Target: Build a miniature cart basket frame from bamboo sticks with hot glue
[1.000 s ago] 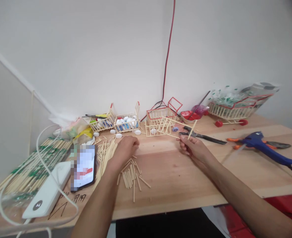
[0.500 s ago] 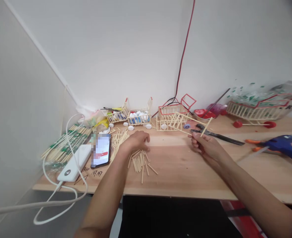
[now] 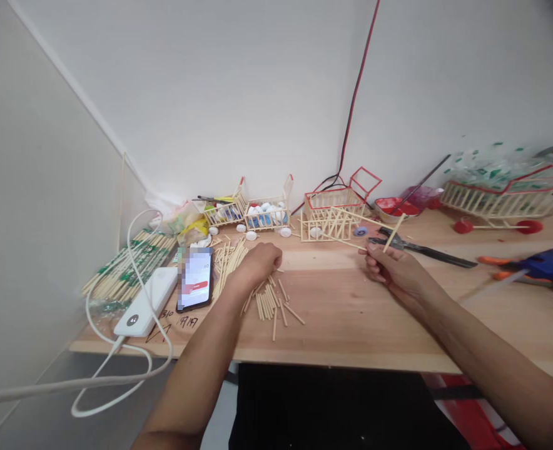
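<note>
My right hand (image 3: 391,269) pinches a light frame of thin wooden sticks (image 3: 358,217) by its near end. The frame reaches left across the front of a small stick cart (image 3: 311,232), and whether the two touch I cannot tell. Over the top of a pile of short cut sticks (image 3: 267,303) hovers my left hand (image 3: 260,262), its fingers curled and drawn together. What those fingers hold, if anything, is hidden. Longer loose sticks (image 3: 229,265) lie to the left of that hand.
A phone (image 3: 196,278), a white power bank (image 3: 147,303) with cable and bundled sticks (image 3: 131,262) lie left. Filled mini carts (image 3: 267,217) stand behind. At right are pliers (image 3: 426,250), a blue glue gun (image 3: 548,269), a red paint bowl (image 3: 396,209) and a larger cart (image 3: 497,203).
My left hand's fingers have closed from an open curve above the short sticks. The right hand still holds the stick frame. The whole view has shifted slightly.
</note>
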`<state>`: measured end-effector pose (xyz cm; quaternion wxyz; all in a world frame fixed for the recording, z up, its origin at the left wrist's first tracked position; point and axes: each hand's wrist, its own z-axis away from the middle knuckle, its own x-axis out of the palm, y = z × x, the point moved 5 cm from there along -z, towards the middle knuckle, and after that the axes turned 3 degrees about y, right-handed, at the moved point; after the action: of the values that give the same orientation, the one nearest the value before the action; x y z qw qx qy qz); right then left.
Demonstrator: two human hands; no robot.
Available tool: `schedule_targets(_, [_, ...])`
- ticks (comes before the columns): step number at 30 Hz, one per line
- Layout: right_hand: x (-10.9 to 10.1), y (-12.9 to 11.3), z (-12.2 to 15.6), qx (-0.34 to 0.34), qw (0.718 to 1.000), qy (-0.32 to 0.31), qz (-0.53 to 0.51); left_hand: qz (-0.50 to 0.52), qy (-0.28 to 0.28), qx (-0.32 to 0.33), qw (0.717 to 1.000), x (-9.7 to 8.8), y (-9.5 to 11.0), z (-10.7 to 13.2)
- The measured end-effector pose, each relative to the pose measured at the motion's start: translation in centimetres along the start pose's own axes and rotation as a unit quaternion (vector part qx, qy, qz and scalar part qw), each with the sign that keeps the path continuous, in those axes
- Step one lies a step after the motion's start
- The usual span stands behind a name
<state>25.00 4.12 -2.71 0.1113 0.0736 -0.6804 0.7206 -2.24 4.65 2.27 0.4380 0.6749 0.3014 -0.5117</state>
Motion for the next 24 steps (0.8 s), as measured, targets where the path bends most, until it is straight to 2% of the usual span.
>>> schedule_targets(4, [0.0, 0.0, 0.0, 0.007, 1.000, -0.005, -0.007, 0.021, 0.006, 0.013, 1.000, 0.5, -0.9, -0.5])
schedule_targets(8, [0.1, 0.0, 0.1, 0.000, 1.000, -0.014, -0.003, 0.015, 0.009, 0.017, 1.000, 1.0, -0.9, -0.7])
schedule_targets(12, [0.1, 0.0, 0.1, 0.006, 1.000, -0.009, -0.007, 0.036, 0.072, -0.006, 0.997, 0.4, -0.4, -0.7])
schedule_targets(17, [0.3, -0.3, 0.3, 0.007, 1.000, -0.002, -0.011, 0.145, 0.139, -0.009, 0.980, -1.2, 0.4, -0.6])
schedule_targets(20, [0.5, -0.5, 0.5, -0.001, 1.000, -0.004, -0.007, 0.218, 0.121, -0.020, 0.968, -0.8, 1.3, -0.9])
schedule_targets(24, [0.7, -0.6, 0.5, -0.012, 1.000, -0.004, -0.005, 0.274, 0.073, -0.015, 0.959, 1.3, 3.3, -1.3])
